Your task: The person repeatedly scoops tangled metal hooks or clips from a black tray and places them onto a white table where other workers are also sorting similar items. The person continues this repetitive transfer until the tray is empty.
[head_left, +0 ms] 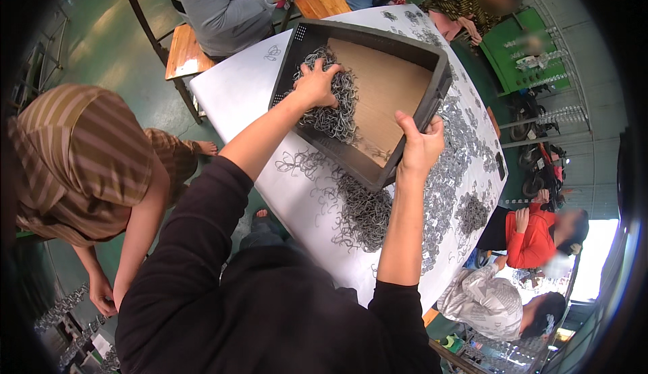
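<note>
A black plastic crate (442, 70) with a brown cardboard sheet (378, 90) on its bottom is tilted above the white table. Its left end holds a heap of curved grey metal hooks (341, 123). My left hand (317, 85) lies on top of this heap with its fingers spread. On the opposite side, my right hand (422, 143) grips the crate's rim, thumb up. Below the crate, a dark pile of similar hooks (368, 215) sits on the table, partly covered by the crate and my right forearm.
Many small flat metal pieces (449, 165) cover the white table's (317, 229) right part, beside another heap of wire pieces (472, 213). A person in brown stripes (88, 151) is close on my left. Several other people surround the table. Wooden stools (185, 53) stand beyond it.
</note>
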`<state>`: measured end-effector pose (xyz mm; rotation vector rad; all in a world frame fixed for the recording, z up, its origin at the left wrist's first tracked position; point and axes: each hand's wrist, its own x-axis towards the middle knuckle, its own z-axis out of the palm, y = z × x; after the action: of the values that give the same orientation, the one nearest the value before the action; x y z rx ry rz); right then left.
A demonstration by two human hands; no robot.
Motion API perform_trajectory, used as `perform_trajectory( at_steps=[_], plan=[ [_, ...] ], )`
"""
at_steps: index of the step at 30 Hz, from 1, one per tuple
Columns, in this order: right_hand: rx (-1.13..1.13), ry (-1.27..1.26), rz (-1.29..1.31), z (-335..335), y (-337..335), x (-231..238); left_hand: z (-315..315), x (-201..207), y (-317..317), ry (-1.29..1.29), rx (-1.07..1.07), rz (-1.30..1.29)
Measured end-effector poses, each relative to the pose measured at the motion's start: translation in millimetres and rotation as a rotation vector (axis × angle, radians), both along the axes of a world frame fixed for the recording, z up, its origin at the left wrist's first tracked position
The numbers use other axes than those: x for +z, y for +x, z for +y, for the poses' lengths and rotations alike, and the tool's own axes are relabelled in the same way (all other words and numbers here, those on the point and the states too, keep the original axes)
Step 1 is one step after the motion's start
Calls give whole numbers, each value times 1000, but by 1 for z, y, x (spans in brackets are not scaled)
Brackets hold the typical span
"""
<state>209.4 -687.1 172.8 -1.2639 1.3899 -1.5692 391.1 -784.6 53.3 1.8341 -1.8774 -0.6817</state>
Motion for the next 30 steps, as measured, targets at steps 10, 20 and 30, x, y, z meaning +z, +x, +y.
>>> perform_trajectory(
  at_steps=[10, 20, 30],
  plan=[
    [-148, 50, -25, -5, -33, -18, -6, 48, -13, -179, 29, 170],
    [-203, 103, -35, -9, -53, -26, -18, 123, -6, -317, -59, 308],
    [-211, 104, -116, -12, -60, -29, -8, 181, -3, -391, -144, 439]
  ],
)
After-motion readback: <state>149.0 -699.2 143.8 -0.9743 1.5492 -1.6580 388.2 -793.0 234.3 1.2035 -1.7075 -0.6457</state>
